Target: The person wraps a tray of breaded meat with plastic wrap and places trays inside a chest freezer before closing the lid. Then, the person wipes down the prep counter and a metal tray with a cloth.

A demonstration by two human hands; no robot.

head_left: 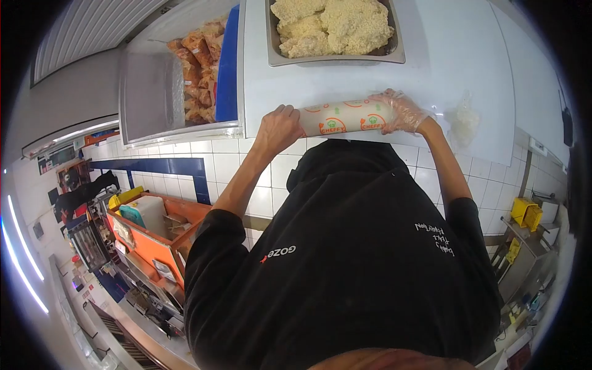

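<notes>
Both hands hold a pale roll with orange and green print (345, 117) level over the near edge of the white worktop (431, 80). My left hand (280, 128), bare, has its fingers curled round the left end. My right hand (401, 112), in a clear plastic glove, grips the right end. Beyond the roll stands a metal tray (339, 60) heaped with crumb-coated pieces (345, 24). A crumpled clear plastic (464, 120) lies on the worktop to the right of my right hand.
At the left is an open chest (148, 92) with bagged orange-brown food (200, 74) and a blue panel (227, 68). An orange cart (148, 231) stands lower left, with a person in dark clothes (83, 196) beyond. Yellow baskets (526, 213) are at the right.
</notes>
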